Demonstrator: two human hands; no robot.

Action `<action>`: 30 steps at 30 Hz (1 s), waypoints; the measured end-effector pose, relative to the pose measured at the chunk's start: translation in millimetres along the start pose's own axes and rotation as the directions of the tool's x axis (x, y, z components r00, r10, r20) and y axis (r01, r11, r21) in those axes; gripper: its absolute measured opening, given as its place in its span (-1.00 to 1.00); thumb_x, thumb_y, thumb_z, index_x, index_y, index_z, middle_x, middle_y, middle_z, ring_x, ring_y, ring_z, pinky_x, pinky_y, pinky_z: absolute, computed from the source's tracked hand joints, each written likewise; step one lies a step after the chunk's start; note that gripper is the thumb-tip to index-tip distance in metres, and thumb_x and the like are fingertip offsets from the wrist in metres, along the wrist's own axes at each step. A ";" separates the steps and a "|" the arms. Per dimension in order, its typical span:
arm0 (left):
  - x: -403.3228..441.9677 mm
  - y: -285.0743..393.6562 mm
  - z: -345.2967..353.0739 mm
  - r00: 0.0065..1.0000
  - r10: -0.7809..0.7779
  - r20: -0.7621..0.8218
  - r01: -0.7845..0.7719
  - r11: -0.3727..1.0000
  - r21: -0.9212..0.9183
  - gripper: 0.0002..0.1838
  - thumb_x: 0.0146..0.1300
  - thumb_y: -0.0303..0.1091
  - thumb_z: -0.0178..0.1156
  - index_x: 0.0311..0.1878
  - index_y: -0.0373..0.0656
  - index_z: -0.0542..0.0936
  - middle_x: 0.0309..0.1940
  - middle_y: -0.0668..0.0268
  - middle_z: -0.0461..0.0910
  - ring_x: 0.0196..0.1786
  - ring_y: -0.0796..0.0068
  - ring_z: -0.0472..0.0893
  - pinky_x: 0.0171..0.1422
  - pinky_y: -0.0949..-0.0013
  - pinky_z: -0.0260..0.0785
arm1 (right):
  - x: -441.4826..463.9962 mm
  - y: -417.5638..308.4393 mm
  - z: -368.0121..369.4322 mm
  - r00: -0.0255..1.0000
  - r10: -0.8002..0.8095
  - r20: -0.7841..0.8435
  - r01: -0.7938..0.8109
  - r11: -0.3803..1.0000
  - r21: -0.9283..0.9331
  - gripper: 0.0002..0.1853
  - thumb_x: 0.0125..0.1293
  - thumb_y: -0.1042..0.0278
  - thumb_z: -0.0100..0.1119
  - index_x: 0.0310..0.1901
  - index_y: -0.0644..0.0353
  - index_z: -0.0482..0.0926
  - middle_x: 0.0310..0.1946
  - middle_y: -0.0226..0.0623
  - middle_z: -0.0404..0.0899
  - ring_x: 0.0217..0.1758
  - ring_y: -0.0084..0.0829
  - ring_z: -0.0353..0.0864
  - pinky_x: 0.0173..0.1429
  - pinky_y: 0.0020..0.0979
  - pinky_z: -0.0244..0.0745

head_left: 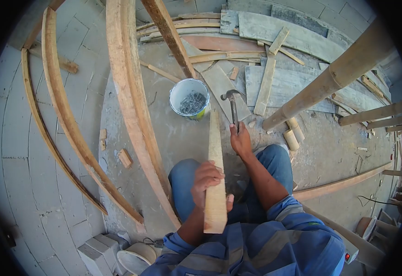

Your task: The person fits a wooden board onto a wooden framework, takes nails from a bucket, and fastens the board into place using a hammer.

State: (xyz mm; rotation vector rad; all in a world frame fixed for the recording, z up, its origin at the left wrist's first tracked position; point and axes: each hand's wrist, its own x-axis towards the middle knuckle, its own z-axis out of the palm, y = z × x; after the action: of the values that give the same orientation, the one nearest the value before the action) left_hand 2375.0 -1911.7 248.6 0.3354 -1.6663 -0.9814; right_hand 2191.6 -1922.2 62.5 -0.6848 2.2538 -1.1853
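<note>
My left hand (205, 181) is wrapped around a pale wooden plank (216, 202). The plank points away from my body, its far end narrowing near the bucket. In my right hand (241, 140) is a claw hammer (232, 105), gripped by its handle with the metal head uppermost. The hammer is to the right of the plank and apart from it. Just beyond the plank's far tip stands a white bucket (176, 106) holding many nails (192, 103).
Long timber posts (132, 92) rise on my left before a grey block wall (21, 184). A round bamboo pole (320, 87) slants across the right. Boards (293, 39) are piled at the back. Wood offcuts (125, 158) lie on the floor, and grey blocks (95, 257) sit at lower left.
</note>
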 end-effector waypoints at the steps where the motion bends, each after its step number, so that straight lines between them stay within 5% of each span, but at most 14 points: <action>1: -1.4 -1.3 4.7 1.000 0.012 0.019 -0.012 1.000 -0.019 -0.53 0.16 -0.25 0.48 -0.01 -0.18 0.44 -0.17 0.08 0.61 -0.06 0.08 0.62 0.31 -0.21 0.43 | -1.4 -23.3 -3.4 0.998 0.060 -0.002 -0.059 0.997 0.056 -0.49 0.56 -0.07 0.08 0.06 0.35 0.48 -0.28 0.32 0.67 -0.12 0.30 0.71 -0.01 0.12 0.53; 2: -2.8 -1.8 9.3 0.996 0.034 0.078 -0.032 0.999 -0.027 -0.57 0.19 -0.27 0.48 -0.01 -0.19 0.46 -0.15 0.08 0.64 -0.04 0.07 0.64 0.31 -0.20 0.45 | -8.1 -43.4 -14.2 0.926 0.335 0.176 -0.368 0.907 0.207 -0.34 0.50 -0.22 0.15 0.10 0.41 0.54 -0.26 0.20 0.70 -0.14 0.04 0.74 0.01 0.00 0.57; 5: -11.0 -7.8 25.8 0.976 0.098 0.192 -0.079 0.991 -0.104 -0.76 0.29 -0.40 0.32 -0.02 -0.21 0.57 -0.07 0.11 0.68 0.03 0.09 0.69 0.33 -0.17 0.47 | 4.7 -13.5 -2.8 0.909 0.314 0.273 -0.391 0.870 0.301 -0.25 0.41 -0.27 0.27 0.12 0.46 0.60 -0.20 0.09 0.71 -0.15 -0.15 0.74 0.00 -0.07 0.60; 8: -15.3 -7.7 27.6 0.872 0.147 0.467 -0.124 0.989 -0.081 -0.64 0.19 -0.47 0.36 0.07 -0.18 0.57 0.02 0.15 0.65 0.15 0.08 0.66 0.40 -0.18 0.42 | 16.3 -7.1 -21.1 0.740 0.353 0.573 -0.631 0.659 0.409 -0.22 0.28 -0.22 0.44 0.14 0.49 0.62 -0.12 0.08 0.71 -0.16 -0.17 0.76 -0.06 -0.07 0.66; 9: -29.2 -16.7 29.8 0.800 0.170 0.575 -0.152 0.985 -0.080 -0.48 0.07 -0.43 0.44 0.15 -0.14 0.56 0.20 0.10 0.57 0.32 0.02 0.55 0.52 -0.23 0.27 | 18.1 3.4 -25.4 0.675 0.331 0.660 -0.696 0.581 0.421 -0.21 0.26 -0.20 0.47 0.16 0.50 0.61 -0.11 0.08 0.71 -0.16 -0.16 0.76 -0.07 -0.07 0.67; 11: -8.7 11.5 30.4 0.650 -0.004 0.760 -0.119 0.987 0.106 -0.26 -0.04 -0.41 0.45 0.32 -0.12 0.52 0.40 0.01 0.42 0.51 -0.07 0.37 0.61 -0.28 0.11 | 19.2 0.6 -44.1 0.707 0.327 0.627 -0.646 0.660 0.384 -0.28 0.26 -0.10 0.49 0.16 0.45 0.59 -0.12 0.04 0.72 -0.18 -0.17 0.76 -0.09 -0.14 0.69; 14: 4.1 -8.0 16.8 0.556 -0.224 0.801 -0.135 0.926 0.353 -0.08 -0.09 -0.40 0.42 0.49 -0.10 0.42 0.51 -0.03 0.31 0.63 -0.15 0.19 0.66 -0.25 0.02 | 17.5 -1.5 -70.8 0.765 0.252 0.592 -0.532 0.765 0.362 -0.45 0.30 -0.07 0.42 0.06 0.30 0.66 -0.18 -0.15 0.71 -0.20 -0.30 0.70 -0.11 -0.26 0.60; 17: 17.6 -80.1 2.4 0.788 -0.345 0.510 0.132 0.904 0.407 -0.16 0.12 -0.36 0.36 0.53 -0.24 0.34 0.54 -0.10 0.27 0.61 -0.18 0.22 0.66 -0.08 0.08 | 17.1 9.7 -90.8 0.801 0.189 0.568 -0.474 0.779 0.410 -0.51 0.29 0.03 0.42 0.04 0.27 0.59 -0.23 -0.18 0.67 -0.26 -0.37 0.70 -0.20 -0.26 0.64; 18: 24.5 -107.1 1.6 0.844 -0.392 0.367 0.255 0.894 0.369 -0.21 0.21 -0.31 0.35 0.51 -0.33 0.33 0.53 -0.15 0.27 0.59 -0.16 0.25 0.66 -0.01 0.10 | 11.0 7.7 -98.2 0.844 0.152 0.515 -0.408 0.805 0.430 -0.64 0.29 0.08 0.40 -0.09 0.15 0.55 -0.31 -0.36 0.58 -0.32 -0.49 0.59 -0.22 -0.32 0.56; 20: 50.3 -155.1 5.6 0.818 -0.538 0.204 0.444 0.816 0.370 -0.25 0.32 -0.24 0.32 0.49 -0.39 0.33 0.49 -0.17 0.32 0.55 -0.16 0.31 0.63 0.06 0.15 | 1.6 7.4 -108.0 0.873 0.111 0.474 -0.359 0.804 0.474 -0.67 0.27 0.12 0.42 -0.13 0.10 0.51 -0.34 -0.43 0.51 -0.33 -0.55 0.53 -0.23 -0.36 0.51; 23: 94.8 -184.7 26.9 0.865 -0.498 0.058 0.461 0.836 0.297 -0.23 0.33 -0.19 0.36 0.49 -0.38 0.34 0.46 -0.15 0.37 0.54 -0.13 0.34 0.63 0.06 0.14 | -13.3 -5.2 -129.2 0.902 0.068 0.425 -0.306 0.797 0.520 -0.69 0.24 0.21 0.45 -0.17 0.04 0.46 -0.36 -0.53 0.42 -0.30 -0.62 0.44 -0.20 -0.42 0.44; 26: 123.7 -217.0 39.2 0.797 -0.585 0.148 0.550 0.806 0.221 -0.22 0.33 -0.17 0.39 0.49 -0.40 0.35 0.41 -0.11 0.43 0.50 0.00 0.40 0.55 0.10 0.26 | -22.7 -21.5 -137.0 0.904 0.039 0.426 -0.335 0.685 0.647 -0.63 0.18 0.20 0.48 -0.15 0.01 0.44 -0.35 -0.58 0.41 -0.29 -0.65 0.43 -0.19 -0.49 0.40; 30: 156.1 -227.2 47.1 0.779 -0.576 0.247 0.621 0.763 -0.177 -0.37 0.37 -0.26 0.39 0.40 -0.37 0.45 0.22 0.04 0.60 0.26 0.30 0.60 0.33 0.27 0.46 | -13.6 2.3 -134.3 0.874 -0.113 0.473 -0.311 0.619 0.721 -0.36 0.10 0.08 0.52 0.09 0.29 0.47 -0.05 0.03 0.68 -0.04 -0.05 0.80 -0.01 -0.13 0.75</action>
State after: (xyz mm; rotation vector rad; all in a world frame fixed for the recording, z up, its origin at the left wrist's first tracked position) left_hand 2219.7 -2134.4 181.8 0.6555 -1.5915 -1.7368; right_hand 2116.4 -1832.5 129.9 -0.3988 1.1384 -1.5589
